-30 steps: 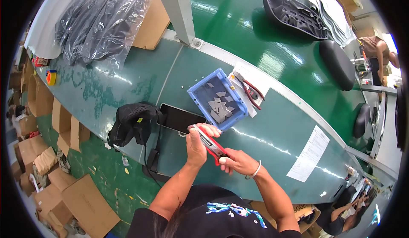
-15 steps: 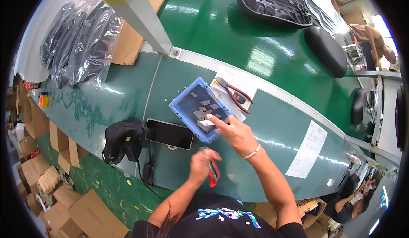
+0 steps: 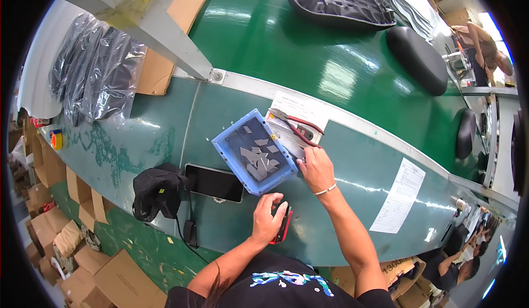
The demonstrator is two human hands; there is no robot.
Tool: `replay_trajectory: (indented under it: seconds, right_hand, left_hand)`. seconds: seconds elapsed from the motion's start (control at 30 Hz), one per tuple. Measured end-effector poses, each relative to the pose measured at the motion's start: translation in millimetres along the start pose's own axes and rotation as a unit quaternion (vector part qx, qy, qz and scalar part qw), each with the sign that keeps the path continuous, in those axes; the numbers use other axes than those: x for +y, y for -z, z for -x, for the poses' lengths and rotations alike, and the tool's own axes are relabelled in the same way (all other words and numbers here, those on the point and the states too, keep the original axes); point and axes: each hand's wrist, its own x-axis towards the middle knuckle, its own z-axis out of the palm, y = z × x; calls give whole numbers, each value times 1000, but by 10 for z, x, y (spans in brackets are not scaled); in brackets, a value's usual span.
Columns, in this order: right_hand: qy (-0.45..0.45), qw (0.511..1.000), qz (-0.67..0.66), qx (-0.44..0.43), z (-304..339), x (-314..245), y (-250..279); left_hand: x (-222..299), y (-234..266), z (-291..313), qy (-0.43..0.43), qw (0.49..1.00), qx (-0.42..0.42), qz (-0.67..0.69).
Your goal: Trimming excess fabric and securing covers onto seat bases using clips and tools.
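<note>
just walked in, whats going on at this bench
Someone is working at a green bench with both bare hands. The left hand is at a red tool, its grip unclear. The right hand is beside a blue bin holding flat grey pieces, near red-handled pliers.

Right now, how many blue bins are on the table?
1: the blue bin just ahead of the left hand, beside the pliers. No others show; some could be hidden.
</note>
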Motion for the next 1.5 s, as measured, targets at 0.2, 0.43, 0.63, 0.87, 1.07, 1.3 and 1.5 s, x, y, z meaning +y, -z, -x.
replay_trajectory:
  seconds: [0.2,0.43,0.63,0.87,1.07,1.3,1.5]
  right_hand:
    - [-225,880,-405,-102,770,21,259]
    - [-172,791,-508,-296,1106,9,849]
    - [-281,834,-474,26,-25,1255,914]
    - [-335,759,-555,64,-2950,937,886]
    - [-447,650,-560,255,-3838,1192,512]
    - [-287,803,-521,41,-2365,2156,1029]
    - [-334,882,-222,-248,475,2899,2139]
  left_hand:
    - [180,-112,-78,-16,996,-27,87]
    - [317,-205,-125,67,924,-259,274]
    - [17,-201,-4,192,931,-214,225]
    - [-162,-215,240,253,916,-190,246]
    - [-165,-206,179,293,895,-148,303]
    - [-195,-146,81,277,905,-122,298]
    - [-258,-88,251,254,907,-132,308]
